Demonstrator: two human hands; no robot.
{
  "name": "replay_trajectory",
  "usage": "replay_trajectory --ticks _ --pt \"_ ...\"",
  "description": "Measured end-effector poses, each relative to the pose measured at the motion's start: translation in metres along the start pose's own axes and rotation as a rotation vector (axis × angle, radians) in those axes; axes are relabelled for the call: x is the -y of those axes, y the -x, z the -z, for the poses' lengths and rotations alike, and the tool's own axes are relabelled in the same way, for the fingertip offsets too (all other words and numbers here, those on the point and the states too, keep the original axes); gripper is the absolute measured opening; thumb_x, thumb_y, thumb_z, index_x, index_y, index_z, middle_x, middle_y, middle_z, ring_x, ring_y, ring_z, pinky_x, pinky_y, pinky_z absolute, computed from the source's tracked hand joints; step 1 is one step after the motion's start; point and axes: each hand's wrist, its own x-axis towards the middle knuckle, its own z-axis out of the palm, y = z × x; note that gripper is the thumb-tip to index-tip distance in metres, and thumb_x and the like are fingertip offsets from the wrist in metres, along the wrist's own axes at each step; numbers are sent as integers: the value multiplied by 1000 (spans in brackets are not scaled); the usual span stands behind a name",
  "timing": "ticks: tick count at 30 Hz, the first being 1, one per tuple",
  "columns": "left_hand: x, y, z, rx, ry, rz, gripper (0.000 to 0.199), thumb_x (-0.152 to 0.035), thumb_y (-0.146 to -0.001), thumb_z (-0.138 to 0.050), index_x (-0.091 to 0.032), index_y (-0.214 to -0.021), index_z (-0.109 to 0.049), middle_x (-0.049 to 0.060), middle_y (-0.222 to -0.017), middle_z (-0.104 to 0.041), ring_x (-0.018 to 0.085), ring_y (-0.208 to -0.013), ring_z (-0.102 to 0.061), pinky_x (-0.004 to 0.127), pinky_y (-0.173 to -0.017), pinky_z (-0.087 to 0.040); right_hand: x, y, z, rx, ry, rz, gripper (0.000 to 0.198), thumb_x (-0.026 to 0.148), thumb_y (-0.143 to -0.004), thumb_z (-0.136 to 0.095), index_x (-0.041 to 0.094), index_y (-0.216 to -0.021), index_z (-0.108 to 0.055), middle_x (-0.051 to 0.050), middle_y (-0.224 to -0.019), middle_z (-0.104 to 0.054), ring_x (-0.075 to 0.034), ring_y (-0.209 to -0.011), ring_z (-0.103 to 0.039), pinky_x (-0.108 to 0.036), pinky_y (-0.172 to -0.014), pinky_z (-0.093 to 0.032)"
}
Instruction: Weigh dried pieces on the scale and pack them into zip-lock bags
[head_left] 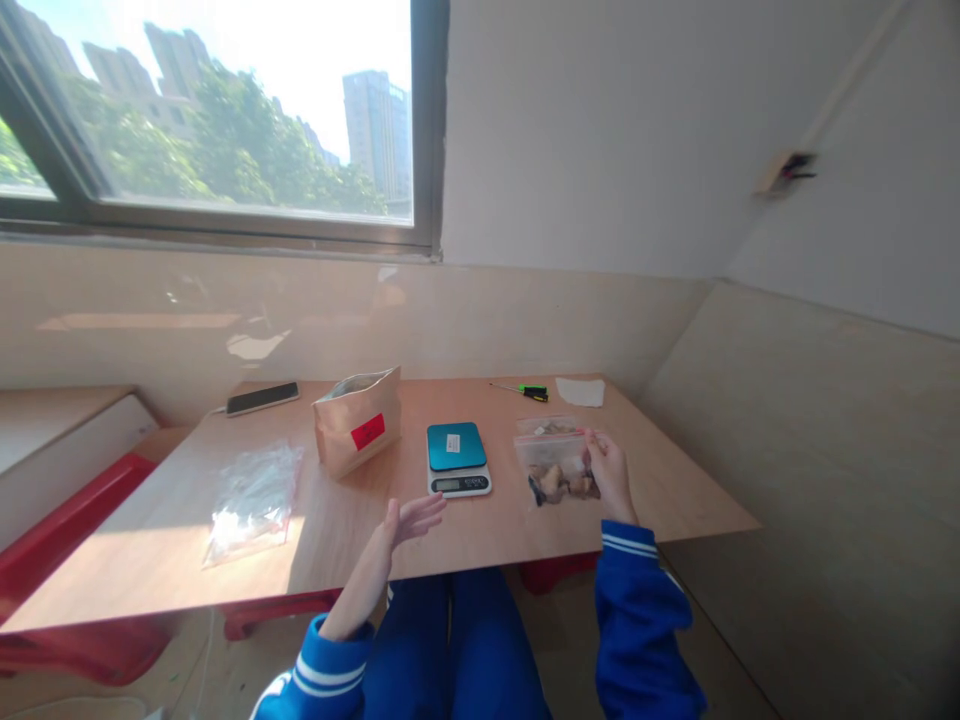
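My right hand (609, 468) pinches the top right corner of a clear zip bag (559, 472) that holds several brown, dried-looking pieces. Behind it lies a second zip bag (546, 426), partly hidden by the first. My left hand (415, 517) is raised over the table's front edge with its fingers stretched out and nothing in it. Just beyond those fingers is a kitchen scale (457, 458) with a blue top and a small display. Left of the scale stands an open kraft paper pouch (360, 425) with a red label.
A stack of clear plastic bags (256, 500) lies at the left of the wooden table (352, 545). At the back are a phone (262, 399), two screwdrivers (531, 391) with green and yellow-black handles, and a white paper piece (580, 392). Red stools (112, 645) stand below.
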Motion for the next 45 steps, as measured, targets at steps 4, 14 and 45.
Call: replay_trajectory --ticks 4,14,45 --pt "7 2 12 -30 -49 24 66 -65 -88 -28 -20 -111 -70 14 -122 -66 30 -111 -63 51 -99 -43 -26 -29 -13 -125 185 -71 72 67 -80 -44 2 -108 -59 -28 -103 -64 -36 -99 -61 -48 -85 -47" --pt "-14 -4 39 -597 -379 -250 44 -49 -90 -42 -19 -109 -67 10 -118 -67 25 -115 -58 40 -101 -42 -69 41 -73 54 562 -38 69 48 -88 -37 8 -144 -32 -25 -153 -21 -42 -140 -21 -60 -109 -18" --pt "-12 -40 43 -730 -537 -267 31 -32 -86 -51 -21 -108 -69 5 -109 -73 22 -100 -68 33 -89 -53 131 150 -154 644 291 843 32 17 -97 -34 15 -89 -65 -10 -89 -68 -21 -89 -63 -34 -81 -50"
